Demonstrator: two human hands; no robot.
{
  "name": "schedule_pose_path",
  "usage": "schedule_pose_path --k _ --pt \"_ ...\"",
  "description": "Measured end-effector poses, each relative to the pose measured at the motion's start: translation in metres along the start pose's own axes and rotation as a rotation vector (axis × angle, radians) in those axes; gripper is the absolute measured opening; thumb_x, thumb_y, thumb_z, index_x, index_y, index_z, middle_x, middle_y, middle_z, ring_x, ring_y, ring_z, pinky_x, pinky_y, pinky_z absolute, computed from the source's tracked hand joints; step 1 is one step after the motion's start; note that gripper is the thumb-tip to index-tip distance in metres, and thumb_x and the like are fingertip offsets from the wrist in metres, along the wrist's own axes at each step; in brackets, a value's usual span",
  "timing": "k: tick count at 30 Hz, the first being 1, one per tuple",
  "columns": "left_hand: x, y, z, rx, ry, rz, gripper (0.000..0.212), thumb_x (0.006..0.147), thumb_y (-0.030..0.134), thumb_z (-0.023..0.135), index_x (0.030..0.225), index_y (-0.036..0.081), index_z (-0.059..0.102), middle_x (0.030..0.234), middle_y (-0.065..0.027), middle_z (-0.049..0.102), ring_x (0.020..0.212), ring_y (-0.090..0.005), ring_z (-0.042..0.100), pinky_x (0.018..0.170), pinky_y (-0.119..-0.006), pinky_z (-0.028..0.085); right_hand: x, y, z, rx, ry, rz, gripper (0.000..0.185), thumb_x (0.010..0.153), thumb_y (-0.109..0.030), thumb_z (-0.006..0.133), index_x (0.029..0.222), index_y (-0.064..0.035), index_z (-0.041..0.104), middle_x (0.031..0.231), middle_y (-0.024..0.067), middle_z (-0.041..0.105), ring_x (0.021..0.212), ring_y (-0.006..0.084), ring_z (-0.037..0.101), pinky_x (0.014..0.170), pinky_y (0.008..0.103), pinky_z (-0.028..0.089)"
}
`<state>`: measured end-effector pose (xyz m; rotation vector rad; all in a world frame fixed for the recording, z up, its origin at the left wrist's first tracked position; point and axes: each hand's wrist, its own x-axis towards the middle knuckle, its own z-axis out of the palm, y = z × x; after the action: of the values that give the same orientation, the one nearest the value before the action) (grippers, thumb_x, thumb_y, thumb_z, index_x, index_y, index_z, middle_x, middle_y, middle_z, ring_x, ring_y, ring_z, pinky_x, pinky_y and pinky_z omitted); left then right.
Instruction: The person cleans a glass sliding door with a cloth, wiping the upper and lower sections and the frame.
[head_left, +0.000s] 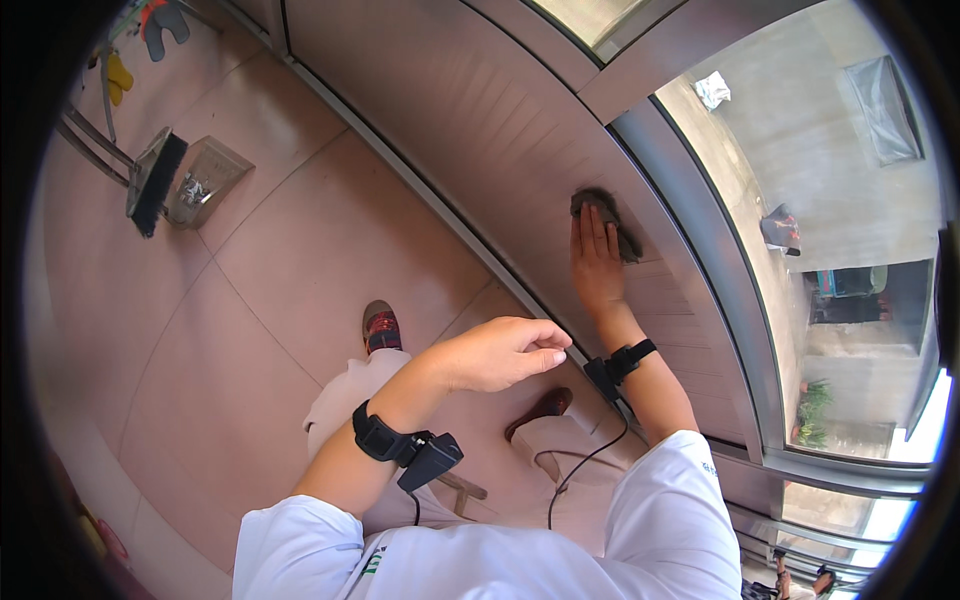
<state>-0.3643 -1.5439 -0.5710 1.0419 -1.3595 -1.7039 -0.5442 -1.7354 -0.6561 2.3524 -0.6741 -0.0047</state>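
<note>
My right hand (598, 247) presses flat, fingers outstretched, on a dark grey cloth or pad (592, 202). That pad lies against the ribbed lower metal panel (495, 112) of a glazed door or partition. A dark shape, perhaps shadow or reflection, borders the pad on the panel. In front of my body my left hand (514, 352) hovers with loosely bent fingers, a gap between thumb and fingertips, holding nothing. It is nearest to the metal bottom rail (420, 202), seen beyond its fingertips. Black straps with small devices sit on both forearms.
A broom (156, 184) and a dustpan (210, 180) with some litter stand on the tiled floor at left. Glass panes (750, 225) above the panel show a yard. My shoes (381, 322) rest on the tiles. A wooden leg (465, 486) shows beneath me. Another person's legs (784, 581) appear at lower right.
</note>
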Motion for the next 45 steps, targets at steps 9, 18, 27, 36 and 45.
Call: schedule_pose_path --k 9,18,27,36,45 --pt "0.01 -0.005 -0.007 -0.215 0.094 -0.084 0.036 0.095 0.024 0.049 0.123 0.0 0.052 0.115 -0.0118 0.06 0.107 -0.0188 0.056 0.09 -0.03 0.044 0.009 -0.082 0.099 0.047 -0.321 -0.332 0.049 0.086 -0.016 0.045 0.13 0.0038 0.045 0.149 0.0124 0.024 0.14 0.0222 0.016 0.113 0.0358 0.016" --pt "0.016 -0.005 -0.009 -0.209 0.16 -0.124 0.036 0.095 0.023 0.05 0.123 0.0 0.051 0.113 -0.0126 0.061 0.103 -0.0203 0.058 0.088 -0.032 0.045 0.009 -0.132 0.159 0.1 -0.536 -0.509 0.042 0.09 -0.021 0.043 0.124 0.0003 0.053 0.138 0.0102 0.042 0.139 0.0203 0.017 0.112 0.0397 0.016" --pt "0.013 -0.017 0.0 -0.134 0.153 0.01 0.036 0.095 0.025 0.05 0.12 0.0 0.053 0.112 -0.0126 0.062 0.102 -0.0199 0.058 0.089 -0.031 0.045 -0.002 -0.043 0.061 0.151 -0.109 -0.246 0.044 0.084 -0.019 0.048 0.124 -0.0014 0.051 0.138 0.0111 0.043 0.135 0.0213 0.03 0.112 0.0415 0.016" --pt "0.012 -0.016 -0.005 -0.119 0.135 0.005 0.037 0.095 0.025 0.05 0.122 0.0 0.052 0.114 -0.0118 0.061 0.104 -0.0194 0.057 0.091 -0.031 0.044 0.017 0.022 -0.019 0.068 0.102 -0.086 0.048 0.083 -0.017 0.047 0.129 -0.0028 0.046 0.142 0.0121 0.039 0.138 0.0235 0.026 0.112 0.0422 0.015" --pt "0.009 -0.018 -0.015 -0.243 0.177 -0.081 0.036 0.096 0.023 0.049 0.123 0.0 0.051 0.113 -0.0101 0.061 0.106 -0.0161 0.056 0.091 -0.028 0.043 0.04 -0.055 0.057 -0.03 -0.147 -0.29 0.05 0.087 -0.023 0.042 0.133 -0.0041 0.044 0.145 0.011 0.033 0.14 0.0229 0.018 0.113 0.0395 0.011"
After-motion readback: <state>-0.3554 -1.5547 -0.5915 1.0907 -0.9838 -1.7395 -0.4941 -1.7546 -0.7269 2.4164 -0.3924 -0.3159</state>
